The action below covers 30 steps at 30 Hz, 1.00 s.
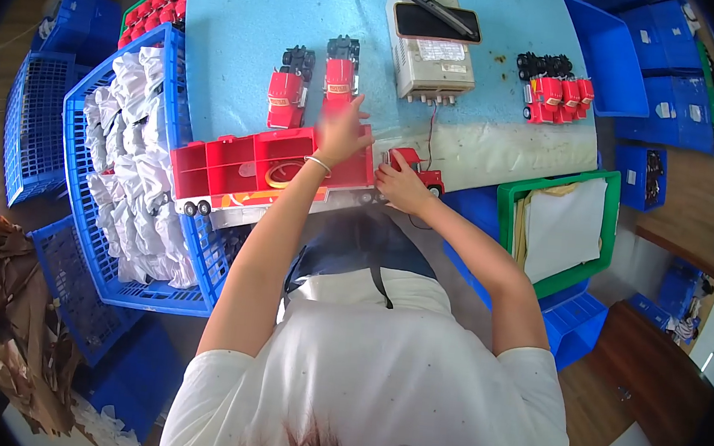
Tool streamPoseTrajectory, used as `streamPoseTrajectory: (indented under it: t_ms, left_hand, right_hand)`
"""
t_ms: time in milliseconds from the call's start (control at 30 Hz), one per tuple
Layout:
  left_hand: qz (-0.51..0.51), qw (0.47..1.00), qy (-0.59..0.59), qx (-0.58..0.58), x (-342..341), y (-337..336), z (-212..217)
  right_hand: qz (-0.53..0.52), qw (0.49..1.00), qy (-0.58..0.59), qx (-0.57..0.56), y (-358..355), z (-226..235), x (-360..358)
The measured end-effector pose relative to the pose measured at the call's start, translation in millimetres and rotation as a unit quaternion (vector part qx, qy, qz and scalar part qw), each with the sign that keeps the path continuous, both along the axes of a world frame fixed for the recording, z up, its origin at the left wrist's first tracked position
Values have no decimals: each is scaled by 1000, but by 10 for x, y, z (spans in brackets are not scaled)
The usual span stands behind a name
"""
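Observation:
A long toy truck trailer with red open compartments (229, 168) lies along the table's near edge, a yellow ring (280, 177) in one compartment. At its right end is a red toy truck cab (432, 179), and my right hand (403, 186) is closed over it. My left hand (344, 138) reaches across the trailer, fingers apart, close to a standing red toy truck cab (338, 75); I cannot tell whether they touch it. Just left of that stands another red cab (284, 100) with a black rear chassis.
On the blue-topped table (249, 6), a phone (436, 23) and a dark pen-like tool lie on a white box (432, 67). Several red cabs (558, 96) stand at right. A blue crate of white-wrapped items (144, 159) is at left; a green-rimmed tray (606, 221) at right.

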State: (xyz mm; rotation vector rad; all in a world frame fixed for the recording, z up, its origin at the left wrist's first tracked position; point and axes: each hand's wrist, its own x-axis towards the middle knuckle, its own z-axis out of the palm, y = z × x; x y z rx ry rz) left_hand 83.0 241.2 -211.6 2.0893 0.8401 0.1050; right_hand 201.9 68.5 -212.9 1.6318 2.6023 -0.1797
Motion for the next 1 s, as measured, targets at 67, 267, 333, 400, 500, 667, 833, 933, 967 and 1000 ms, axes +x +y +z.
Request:
streamPoseTrajectory:
  t_ms: [67,267,333,400,500,667,833,933,967,1000]
  left_hand:
    - [2,1000,-1,0,-6,0,7]
    - [4,1000,-7,-6,-16,32,-50]
    - [-1,1000,-6,-8,-23,24,-75]
    - [-5,1000,-2,-5,3,27,-62]
    - [-7,1000,0,-5,3,34,-71]
    - [1,1000,-13,10,-10,32,-120]
    - [10,1000,-7,2,-8,27,-50]
    - [95,974,-85,189,-132,-6,-30]
    - [136,943,-123,278,-165,32,-22]
    - [184,926,-130,301,-202,160,-11]
  right_hand:
    - [3,1000,-5,-16,4,27,8]
    - [-113,986,21,-118,135,338,141]
    - [-147,976,28,-157,188,350,173]
    - [-162,963,20,-216,261,266,190]
    - [-166,948,18,-272,374,213,205]
    - [-142,936,7,-321,433,227,191]
    - [-145,942,27,-301,365,203,207]
    - [-172,952,59,-247,200,235,192]
    - [-186,955,75,-221,152,239,188]
    - [-191,953,76,-220,129,235,204]
